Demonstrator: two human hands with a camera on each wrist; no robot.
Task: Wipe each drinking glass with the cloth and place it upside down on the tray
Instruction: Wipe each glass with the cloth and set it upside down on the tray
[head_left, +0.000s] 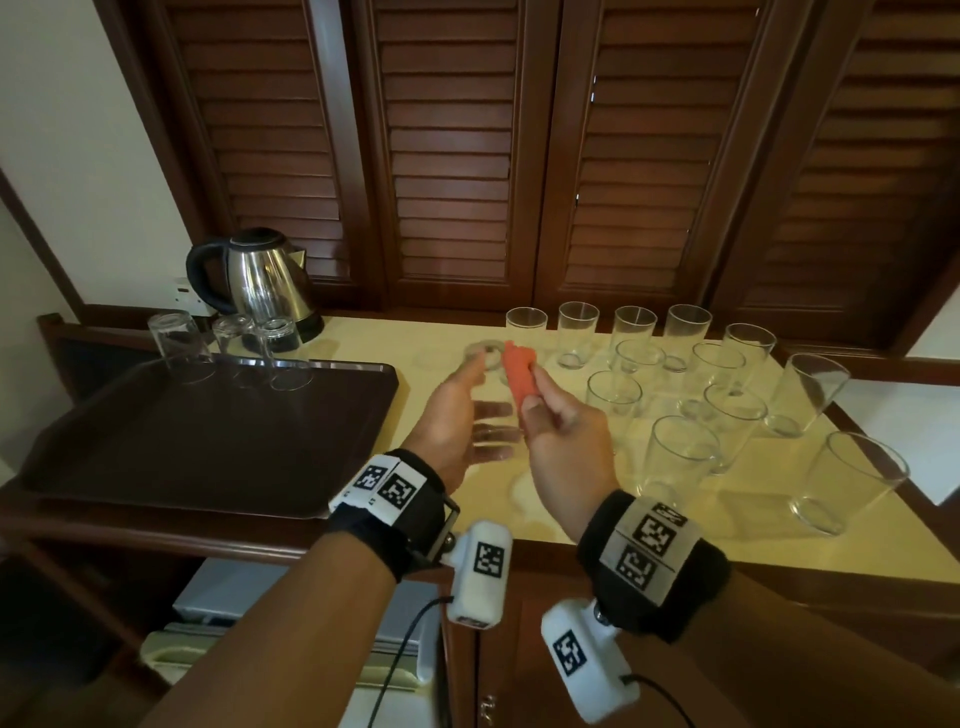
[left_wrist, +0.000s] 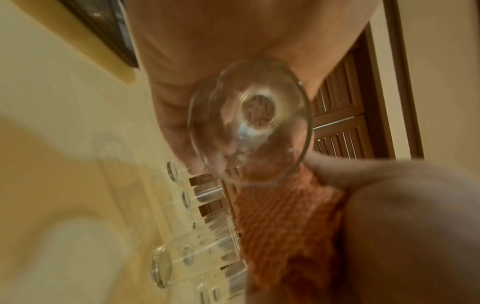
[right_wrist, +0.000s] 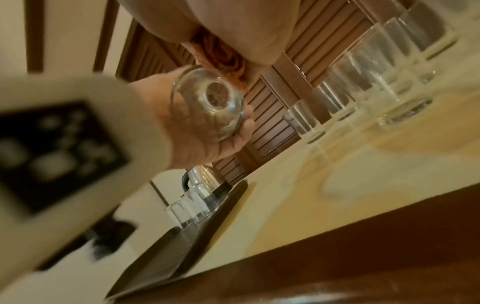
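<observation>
My left hand grips a clear drinking glass held on its side above the counter, thick base pointing away from me. My right hand pinches a folded orange cloth and presses it against the glass's right side. In the left wrist view I look into the mouth of the glass, with the cloth beside it. The right wrist view shows the glass in my left palm and the cloth above it. Three glasses stand upside down at the back of the dark brown tray.
Several upright glasses crowd the right half of the yellow counter. A steel kettle stands behind the tray. Louvred wooden doors close off the back. A small fridge sits under the counter's front edge.
</observation>
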